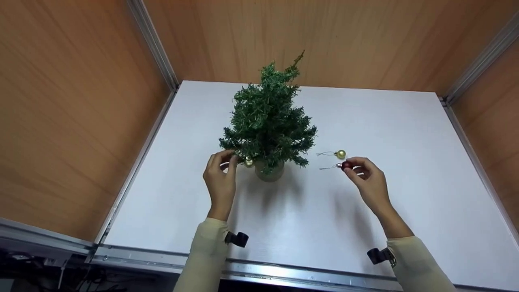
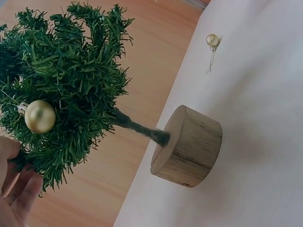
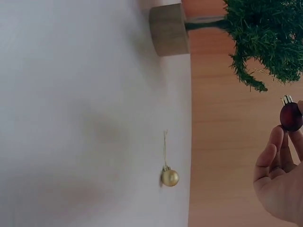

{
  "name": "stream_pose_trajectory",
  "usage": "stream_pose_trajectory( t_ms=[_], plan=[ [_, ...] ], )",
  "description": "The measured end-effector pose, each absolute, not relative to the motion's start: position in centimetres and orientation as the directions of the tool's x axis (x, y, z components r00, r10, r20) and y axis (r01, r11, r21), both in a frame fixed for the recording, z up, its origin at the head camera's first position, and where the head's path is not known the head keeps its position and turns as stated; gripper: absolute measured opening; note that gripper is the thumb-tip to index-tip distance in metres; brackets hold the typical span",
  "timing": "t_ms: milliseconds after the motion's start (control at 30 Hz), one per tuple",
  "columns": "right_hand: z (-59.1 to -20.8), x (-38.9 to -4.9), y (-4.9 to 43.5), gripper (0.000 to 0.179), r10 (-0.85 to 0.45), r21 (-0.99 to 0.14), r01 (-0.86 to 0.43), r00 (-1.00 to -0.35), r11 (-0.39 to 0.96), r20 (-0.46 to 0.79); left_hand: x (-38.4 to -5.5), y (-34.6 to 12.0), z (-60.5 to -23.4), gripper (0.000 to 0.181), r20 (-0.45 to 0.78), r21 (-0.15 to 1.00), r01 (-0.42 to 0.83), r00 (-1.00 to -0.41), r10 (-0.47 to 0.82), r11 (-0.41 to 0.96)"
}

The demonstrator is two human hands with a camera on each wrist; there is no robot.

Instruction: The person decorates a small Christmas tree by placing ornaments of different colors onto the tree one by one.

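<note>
A small artificial Christmas tree (image 1: pixel 269 117) stands upright on a round wooden base (image 2: pixel 196 146). From a low front branch hangs a gold bauble (image 2: pixel 40 117). Just left of it, my left hand (image 1: pixel 220 178) pinches the tip of a green branch between thumb and fingers. My right hand (image 1: pixel 373 184), held to the right of the tree, grips a dark red bauble (image 1: pixel 346 165) by its ball, with the cap and string loop pointing toward the tree. Behind that hand, a second gold bauble (image 3: pixel 170 177) lies on the white table with its string stretched toward the tree.
The white tabletop (image 1: pixel 405 134) is bordered by wood-grain panels (image 1: pixel 324 44) at the back and both sides. A metal rail (image 1: pixel 284 271) runs along its front edge. Dark cables (image 1: pixel 97 280) lie below at the front left.
</note>
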State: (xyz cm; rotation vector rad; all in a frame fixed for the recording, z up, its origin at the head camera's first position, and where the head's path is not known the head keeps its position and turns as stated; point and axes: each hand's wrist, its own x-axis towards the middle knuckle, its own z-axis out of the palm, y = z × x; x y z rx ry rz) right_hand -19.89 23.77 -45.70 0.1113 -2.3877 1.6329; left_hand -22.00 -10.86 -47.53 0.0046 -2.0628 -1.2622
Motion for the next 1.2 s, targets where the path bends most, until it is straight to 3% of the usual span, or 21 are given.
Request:
stream_pose_trajectory(
  t_ms=[300, 1200],
  plan=[
    [-44.2, -18.5, 22.5, 0.025, 0.077, -0.889, -0.212, -0.961, 0.406, 0.264, -21.7, -11.0, -47.8, 0.014, 0.552, 0.789, 0.332, -0.751, -0.361, 0.517],
    [-44.0, -17.1, 20.9, 0.021, 0.093, -0.909, -0.239, -0.954, 0.341, 0.286, -21.5, -10.7, -48.1, 0.014, 0.537, 0.807, 0.332, -0.756, -0.374, 0.489]
  ],
)
